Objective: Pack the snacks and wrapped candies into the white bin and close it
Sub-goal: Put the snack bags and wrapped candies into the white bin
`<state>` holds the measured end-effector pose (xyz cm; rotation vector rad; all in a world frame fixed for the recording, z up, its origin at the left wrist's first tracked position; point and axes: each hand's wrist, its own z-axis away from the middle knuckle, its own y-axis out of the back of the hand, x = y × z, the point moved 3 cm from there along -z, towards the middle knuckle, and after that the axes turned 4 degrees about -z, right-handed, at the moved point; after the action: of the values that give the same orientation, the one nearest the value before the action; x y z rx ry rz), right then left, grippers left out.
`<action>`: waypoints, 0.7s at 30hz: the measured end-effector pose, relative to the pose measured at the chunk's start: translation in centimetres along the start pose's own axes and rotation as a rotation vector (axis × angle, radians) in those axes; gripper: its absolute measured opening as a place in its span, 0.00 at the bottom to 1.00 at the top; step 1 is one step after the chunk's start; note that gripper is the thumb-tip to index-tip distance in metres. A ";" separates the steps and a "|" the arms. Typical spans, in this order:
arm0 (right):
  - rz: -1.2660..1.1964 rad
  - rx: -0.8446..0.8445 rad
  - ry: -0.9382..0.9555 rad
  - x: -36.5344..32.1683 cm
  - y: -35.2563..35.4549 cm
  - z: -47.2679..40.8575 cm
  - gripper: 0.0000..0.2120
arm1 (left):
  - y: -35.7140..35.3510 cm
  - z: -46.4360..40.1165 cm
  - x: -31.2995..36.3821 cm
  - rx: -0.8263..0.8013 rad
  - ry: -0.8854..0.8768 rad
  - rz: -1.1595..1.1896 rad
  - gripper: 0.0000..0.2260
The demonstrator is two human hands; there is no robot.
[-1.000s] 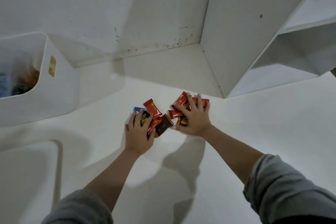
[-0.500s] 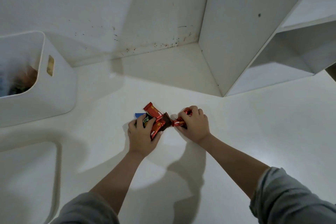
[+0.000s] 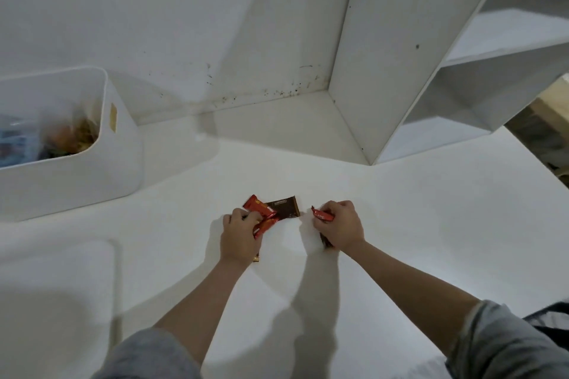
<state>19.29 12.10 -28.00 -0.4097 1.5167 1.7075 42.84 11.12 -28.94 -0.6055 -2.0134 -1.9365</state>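
White tabletop. Far left, the open white bin already holds snacks. Left hand and right hand each clutch wrapped candies; lid still off.

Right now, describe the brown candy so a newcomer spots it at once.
Start at the white bin on the left, then go right to the two hands. The brown candy lies just beyond the left hand, flat and dark among bright red wrappers.
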 end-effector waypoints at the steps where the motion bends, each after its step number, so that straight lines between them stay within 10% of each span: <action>1: -0.092 0.010 -0.046 -0.6 -0.1 0.3 0.07 | 0.5 0.2 -0.5 -0.030 0.058 0.063 0.09; 9: -0.881 -0.064 -0.525 -10.1 -3.7 4.3 0.08 | 9.0 0.9 -4.2 -0.021 0.450 0.698 0.09; 21: -1.054 -0.232 -0.401 -30.3 -11.1 6.6 0.12 | 24.7 -3.3 -12.6 0.225 0.580 1.100 0.05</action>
<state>48.20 7.46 -12.84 -0.7611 0.5913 1.0060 65.41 6.89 -13.12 -0.7459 -1.0985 -1.0189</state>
